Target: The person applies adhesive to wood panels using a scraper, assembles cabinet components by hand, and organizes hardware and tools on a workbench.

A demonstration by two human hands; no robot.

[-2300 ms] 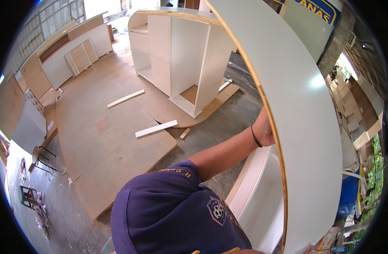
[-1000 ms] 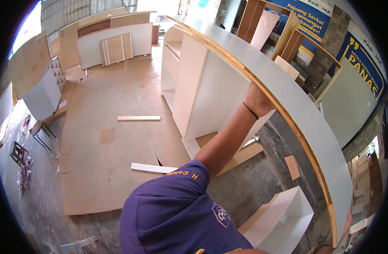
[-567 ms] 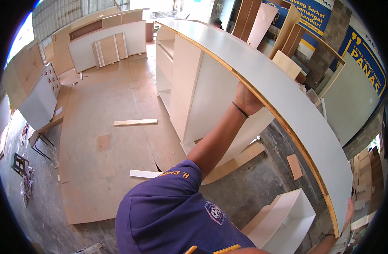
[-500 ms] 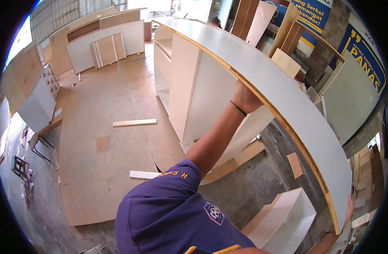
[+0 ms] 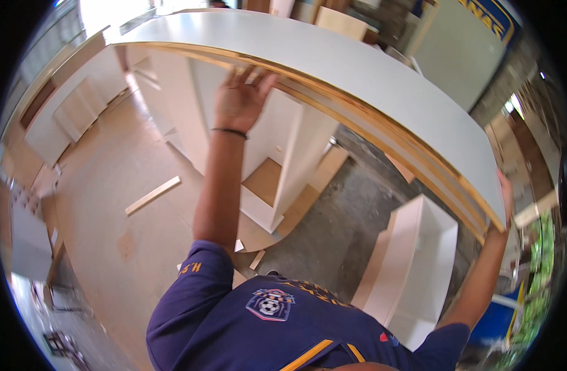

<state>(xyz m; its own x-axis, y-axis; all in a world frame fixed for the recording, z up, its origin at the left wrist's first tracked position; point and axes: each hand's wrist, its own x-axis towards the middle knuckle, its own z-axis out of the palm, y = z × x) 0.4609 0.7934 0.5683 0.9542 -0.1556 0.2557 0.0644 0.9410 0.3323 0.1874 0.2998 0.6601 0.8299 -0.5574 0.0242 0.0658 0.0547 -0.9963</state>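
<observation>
A long white board with a bare wooden edge is held up in front of me, slanting from upper left to lower right. My left hand grips its near edge from below, fingers spread against the underside; a dark band circles that wrist. My right hand holds the board's right end, mostly hidden behind it. Below the board stands a white open cabinet carcass on the floor.
A smaller white cabinet box lies on the concrete floor to my right. Brown sheets cover the floor on the left, with a loose wooden strip. White panels lean at the far left. A blue drum stands at the lower right.
My view has swung and moved closer to the board. My left hand has slid along the board's near edge, and my right hand on the board's end has come into view.
</observation>
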